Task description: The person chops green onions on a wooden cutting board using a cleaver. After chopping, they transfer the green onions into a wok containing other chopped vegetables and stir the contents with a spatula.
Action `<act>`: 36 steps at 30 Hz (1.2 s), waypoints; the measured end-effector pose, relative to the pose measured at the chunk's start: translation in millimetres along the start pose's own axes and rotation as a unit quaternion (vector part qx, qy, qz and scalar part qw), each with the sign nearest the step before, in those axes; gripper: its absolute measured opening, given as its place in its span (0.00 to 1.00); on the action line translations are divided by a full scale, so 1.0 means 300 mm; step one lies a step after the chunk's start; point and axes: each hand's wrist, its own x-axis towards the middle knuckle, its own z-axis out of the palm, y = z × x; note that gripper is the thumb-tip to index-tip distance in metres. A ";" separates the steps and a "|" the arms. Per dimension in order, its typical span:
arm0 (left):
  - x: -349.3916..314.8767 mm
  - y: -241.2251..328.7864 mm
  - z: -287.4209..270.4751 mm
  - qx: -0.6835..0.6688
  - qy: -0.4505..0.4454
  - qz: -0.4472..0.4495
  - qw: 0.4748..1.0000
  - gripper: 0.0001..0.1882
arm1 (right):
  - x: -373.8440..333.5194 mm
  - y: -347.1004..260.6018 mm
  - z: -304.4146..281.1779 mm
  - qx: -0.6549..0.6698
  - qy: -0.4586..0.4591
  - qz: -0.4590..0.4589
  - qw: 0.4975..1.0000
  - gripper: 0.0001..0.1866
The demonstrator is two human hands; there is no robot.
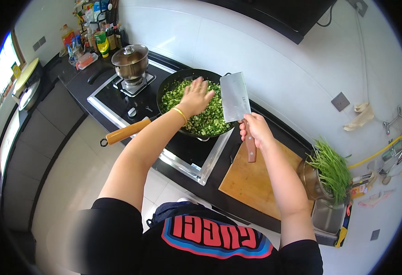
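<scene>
My right hand [257,129] is wrapped round the brown wooden handle of a cleaver [235,97], its broad blade upright beside the right rim of the wok. The black wok [168,79] stands on the right side of the stove and holds a heap of chopped green vegetables [210,117]. Over that heap is my left hand [196,96], slightly blurred, with its fingers spread and nothing seen in it. Whether the palm touches the greens I cannot tell. The wok's wooden handle [126,131] points toward the lower left, under my left forearm.
A wooden cutting board [242,178] lies right of the stove. Beyond it, long green stalks [329,167] fill a metal pot [309,178] by the sink [328,215]. A lidded steel pot [131,64] occupies the left burner. Bottles [102,41] crowd the back left corner.
</scene>
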 end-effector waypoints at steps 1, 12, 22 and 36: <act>0.012 0.036 0.002 -0.054 0.069 0.074 0.993 0.32 | 0.000 -0.002 0.003 -0.016 -0.014 0.005 1.000 0.09; 0.085 -0.122 -0.047 -0.242 -0.050 -0.141 0.959 0.24 | -0.060 0.016 -0.020 -0.004 0.014 0.016 1.000 0.08; 0.055 0.000 0.035 -0.010 -0.001 0.144 0.990 0.17 | -0.034 0.049 -0.040 -0.016 0.022 0.003 1.000 0.10; 0.027 -0.058 -0.063 0.099 0.122 0.066 0.985 0.17 | -0.073 0.057 -0.128 0.086 -0.036 0.018 0.995 0.09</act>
